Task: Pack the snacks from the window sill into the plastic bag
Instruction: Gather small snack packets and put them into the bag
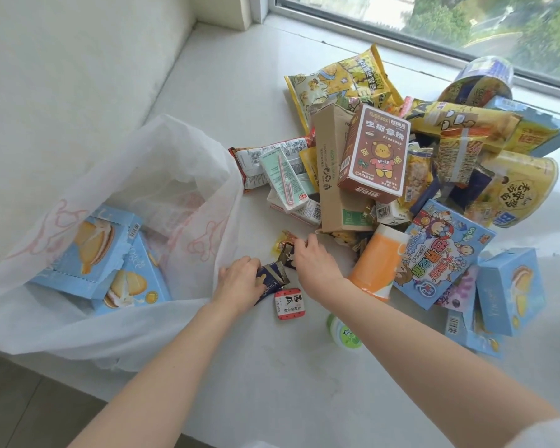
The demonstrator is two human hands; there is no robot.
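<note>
A white plastic bag (pixel 162 176) lies open at the left of the window sill (pixel 240 92), with two light-blue cake boxes (pixel 88 253) inside. My left hand (pixel 240 279) is closed on a dark blue snack packet (pixel 272 279) beside the bag's mouth. My right hand (pixel 314 257) pinches a small dark wrapped snack (pixel 286 253) just above it. A small yellow candy (pixel 283 240) and a red-and-white tin (pixel 287 303) lie close to both hands. A big heap of snacks (pixel 401 156) covers the sill to the right.
The heap holds a brown carton (pixel 374 153), an orange cup (pixel 380 260), a blue cartoon box (pixel 440 250), yellow tubs (pixel 518 185) and chip bags (pixel 343 79). A small green-and-white bottle (pixel 343 331) lies under my right forearm. The window (pixel 466 21) runs along the far edge.
</note>
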